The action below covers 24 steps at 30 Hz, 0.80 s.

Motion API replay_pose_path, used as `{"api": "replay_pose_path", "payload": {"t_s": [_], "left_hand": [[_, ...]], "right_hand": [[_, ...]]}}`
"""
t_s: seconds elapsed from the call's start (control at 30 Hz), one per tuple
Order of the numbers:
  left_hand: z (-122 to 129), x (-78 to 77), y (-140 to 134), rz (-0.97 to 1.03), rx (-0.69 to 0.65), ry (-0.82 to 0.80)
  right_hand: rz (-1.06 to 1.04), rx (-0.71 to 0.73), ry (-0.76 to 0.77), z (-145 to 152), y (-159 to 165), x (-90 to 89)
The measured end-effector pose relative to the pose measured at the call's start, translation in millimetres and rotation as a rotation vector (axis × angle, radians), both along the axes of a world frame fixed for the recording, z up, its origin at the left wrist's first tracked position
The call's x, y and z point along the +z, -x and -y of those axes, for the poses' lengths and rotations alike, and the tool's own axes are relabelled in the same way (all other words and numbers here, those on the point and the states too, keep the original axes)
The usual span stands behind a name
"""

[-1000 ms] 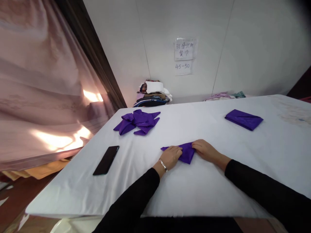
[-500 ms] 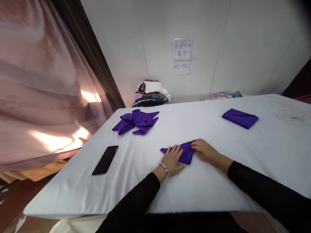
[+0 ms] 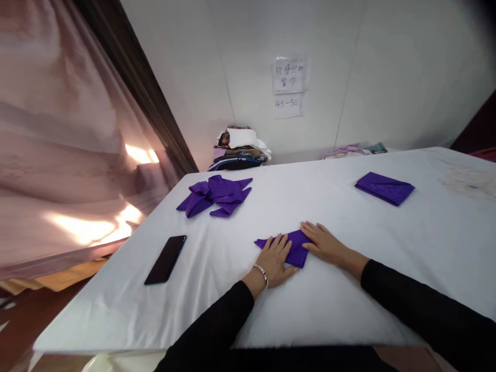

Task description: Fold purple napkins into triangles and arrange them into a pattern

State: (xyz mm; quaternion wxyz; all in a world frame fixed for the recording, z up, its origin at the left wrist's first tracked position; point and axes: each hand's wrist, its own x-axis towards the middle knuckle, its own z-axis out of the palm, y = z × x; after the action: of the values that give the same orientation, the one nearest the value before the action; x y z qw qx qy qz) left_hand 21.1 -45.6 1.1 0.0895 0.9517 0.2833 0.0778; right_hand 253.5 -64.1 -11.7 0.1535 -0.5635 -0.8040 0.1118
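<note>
A folded purple napkin (image 3: 297, 249) lies flat on the white-covered table between my hands, its pointed tip sticking out to the left. My left hand (image 3: 274, 259), with a silver bracelet at the wrist, rests palm down on the napkin's left part, fingers spread. On the upper right edge of the cloth lies my right hand (image 3: 322, 243), fingers stretched out flat and the fingertips touching the fabric. The parts of the napkin beneath both hands are hidden.
Purple folded cloths (image 3: 222, 194) with pointed ends lie at the back left. A black phone (image 3: 166, 259) is at the left. A folded purple napkin (image 3: 384, 188) sits at the back right. Behind the table, a clothes pile (image 3: 241, 149) stands against the wall.
My right hand has gone from pinching the napkin's upper right corner to lying flatter on its edge, with the fingers stretched. My left hand has stayed on the cloth.
</note>
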Motion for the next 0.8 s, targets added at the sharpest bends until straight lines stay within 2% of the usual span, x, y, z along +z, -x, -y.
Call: {"api": "replay_pose_path", "payload": {"t_s": [0.17, 0.37, 0.53, 0.67, 0.8], "left_hand": [[-2.0, 7.4, 7.0, 0.066, 0.036, 0.093], [-22.7, 11.4, 38.5, 0.269, 0.424, 0.206], [-31.7, 5.9, 51.0, 0.436, 0.575, 0.302], [-32.9, 1.9, 50.5, 0.552, 0.643, 0.385], [-34.1, 1.1, 52.3, 0.546, 0.584, 0.302]], "right_hand": [[0.004, -0.007, -0.031, 1.0, -20.9, -12.4], [-0.009, 0.004, -0.016, 2.8, -20.1, -12.8], [-0.009, 0.015, -0.03, 3.9, -21.3, -12.1], [-0.035, 0.014, -0.031, 2.6, -21.8, -15.3], [-0.03, 0.019, -0.018, 3.0, -19.6, -13.2]]}}
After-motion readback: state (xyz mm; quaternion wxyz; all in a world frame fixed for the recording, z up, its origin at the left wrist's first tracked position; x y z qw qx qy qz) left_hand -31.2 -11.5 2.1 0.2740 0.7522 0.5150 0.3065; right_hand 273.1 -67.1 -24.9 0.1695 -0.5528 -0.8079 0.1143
